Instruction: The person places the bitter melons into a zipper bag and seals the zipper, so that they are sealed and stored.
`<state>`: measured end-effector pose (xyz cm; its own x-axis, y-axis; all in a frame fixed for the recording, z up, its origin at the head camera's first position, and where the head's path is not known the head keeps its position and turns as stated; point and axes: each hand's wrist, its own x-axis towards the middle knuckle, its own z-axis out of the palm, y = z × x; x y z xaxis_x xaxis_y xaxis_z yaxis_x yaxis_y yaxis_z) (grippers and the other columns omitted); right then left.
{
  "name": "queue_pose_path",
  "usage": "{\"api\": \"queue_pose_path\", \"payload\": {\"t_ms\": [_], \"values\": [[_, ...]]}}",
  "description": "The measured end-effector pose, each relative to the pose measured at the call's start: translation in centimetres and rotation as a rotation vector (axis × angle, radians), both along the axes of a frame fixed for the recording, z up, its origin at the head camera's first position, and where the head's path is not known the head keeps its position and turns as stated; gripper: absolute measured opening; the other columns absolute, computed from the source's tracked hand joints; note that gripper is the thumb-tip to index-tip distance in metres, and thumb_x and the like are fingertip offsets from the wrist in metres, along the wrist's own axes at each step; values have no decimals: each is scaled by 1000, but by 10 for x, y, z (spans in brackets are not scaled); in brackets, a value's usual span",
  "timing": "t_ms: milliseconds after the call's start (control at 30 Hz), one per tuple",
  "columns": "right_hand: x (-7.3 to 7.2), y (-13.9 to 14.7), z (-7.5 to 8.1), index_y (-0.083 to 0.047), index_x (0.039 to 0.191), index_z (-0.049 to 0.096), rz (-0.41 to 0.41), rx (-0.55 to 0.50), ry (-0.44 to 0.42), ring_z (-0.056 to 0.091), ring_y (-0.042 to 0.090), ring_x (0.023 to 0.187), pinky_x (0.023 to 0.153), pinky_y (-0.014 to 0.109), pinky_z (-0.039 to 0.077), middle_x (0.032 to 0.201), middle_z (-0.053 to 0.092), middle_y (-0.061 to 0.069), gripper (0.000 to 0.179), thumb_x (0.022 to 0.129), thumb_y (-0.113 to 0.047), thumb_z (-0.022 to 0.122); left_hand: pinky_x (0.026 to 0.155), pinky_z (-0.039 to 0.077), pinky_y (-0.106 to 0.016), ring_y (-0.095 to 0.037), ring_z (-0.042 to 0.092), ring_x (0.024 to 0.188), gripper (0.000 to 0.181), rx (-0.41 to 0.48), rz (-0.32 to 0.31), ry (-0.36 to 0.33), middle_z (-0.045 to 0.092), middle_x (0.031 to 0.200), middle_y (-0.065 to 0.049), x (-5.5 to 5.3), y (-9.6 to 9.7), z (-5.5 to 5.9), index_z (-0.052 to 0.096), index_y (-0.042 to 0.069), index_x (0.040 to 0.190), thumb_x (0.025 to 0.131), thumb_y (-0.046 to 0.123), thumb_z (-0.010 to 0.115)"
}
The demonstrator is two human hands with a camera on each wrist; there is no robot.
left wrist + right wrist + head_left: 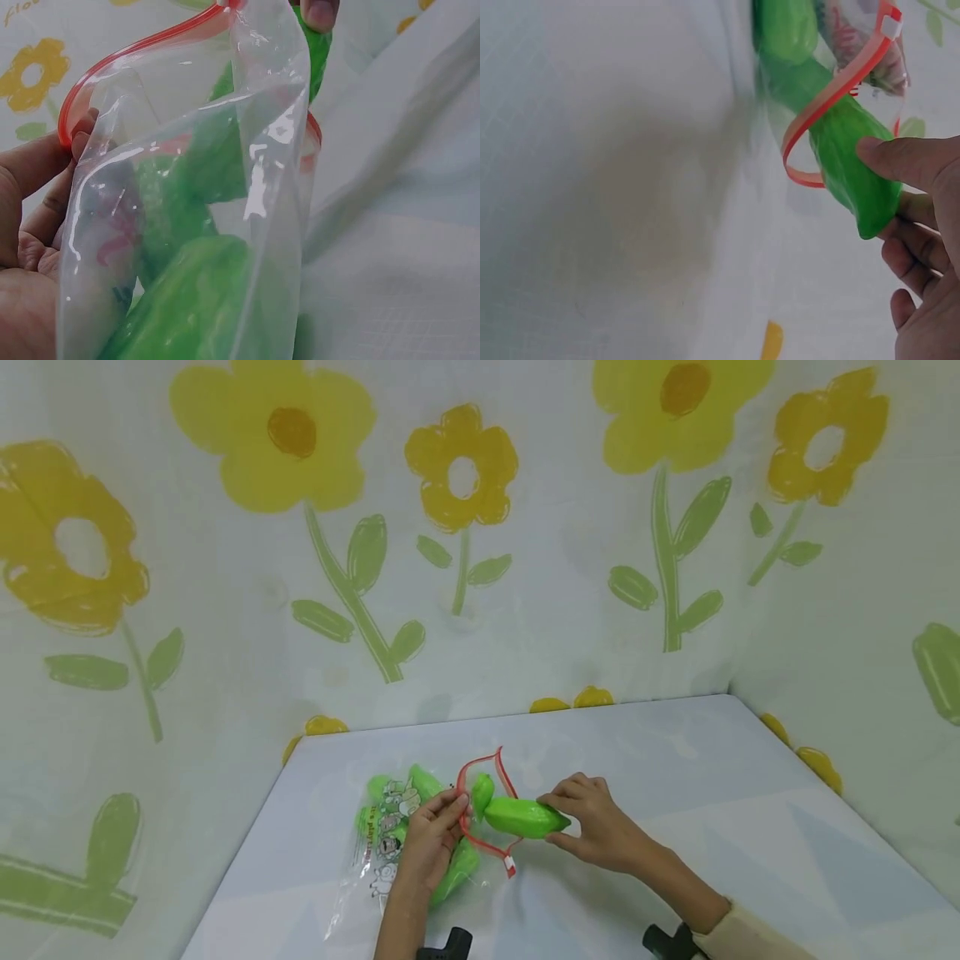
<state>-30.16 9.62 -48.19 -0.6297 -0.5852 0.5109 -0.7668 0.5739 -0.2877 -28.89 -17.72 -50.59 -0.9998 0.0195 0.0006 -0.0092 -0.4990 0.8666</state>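
Note:
A clear zip bag (pixel 381 843) with a red zip edge (pixel 142 41) and printed cartoon animals lies on the table, its mouth spread apart. My left hand (pixel 431 839) pinches the red edge between thumb and fingers, beside the opening. With thumb and fingertips, my right hand (pixel 596 818) grips the pointed end of a glossy green tapered piece (pixel 525 818), perhaps a toy vegetable. That piece passes through the red-rimmed mouth, as the right wrist view shows. Several similar green pieces (pixel 187 307) sit inside the bag, partly hidden by glare and print.
A white table (pixel 675 760) with pale blue shapes bears the bag. Flower-printed sheets (pixel 540 610) stand behind it and along both sides. Dark wrist-mounted devices (pixel 447 943) show at the bottom edge of the head view.

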Motion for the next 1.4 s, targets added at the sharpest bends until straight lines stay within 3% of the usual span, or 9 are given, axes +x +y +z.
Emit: {"api": "queue_pose_path", "payload": {"t_ms": [333, 633, 1133, 1400], "values": [[-3, -10, -5, -14, 116, 72, -12, 14, -51, 47, 10, 99, 85, 42, 35, 101, 60, -8, 44, 77, -22, 89, 70, 54, -23, -13, 64, 79, 14, 1, -31, 22, 66, 94, -8, 5, -3, -7, 66, -1, 106, 95, 9, 69], [-10, -19, -2, -13, 116, 72, 17, -19, -4, 48, 11, 99, 84, 41, 34, 102, 61, -7, 45, 76, -23, 89, 69, 54, -22, -12, 65, 78, 11, 30, -26, 40, 66, 91, -6, 2, -4, -6, 66, 1, 104, 96, 8, 67], [-15, -28, -10, -13, 117, 72, -16, -120, -33, 49, 11, 99, 84, 40, 33, 102, 62, -8, 47, 74, -21, 90, 66, 53, -22, -12, 64, 76, 13, 13, -38, 30, 67, 89, -5, 1, -3, -3, 67, 2, 104, 96, 12, 69], [-14, -32, -9, -9, 119, 72, -27, -190, -35, 51, 15, 102, 85, 42, 33, 107, 65, -3, 51, 72, -18, 91, 68, 54, -22, -12, 65, 78, 17, 20, -49, 26, 67, 92, -6, 1, -2, -1, 67, 1, 106, 94, 13, 71]]}}
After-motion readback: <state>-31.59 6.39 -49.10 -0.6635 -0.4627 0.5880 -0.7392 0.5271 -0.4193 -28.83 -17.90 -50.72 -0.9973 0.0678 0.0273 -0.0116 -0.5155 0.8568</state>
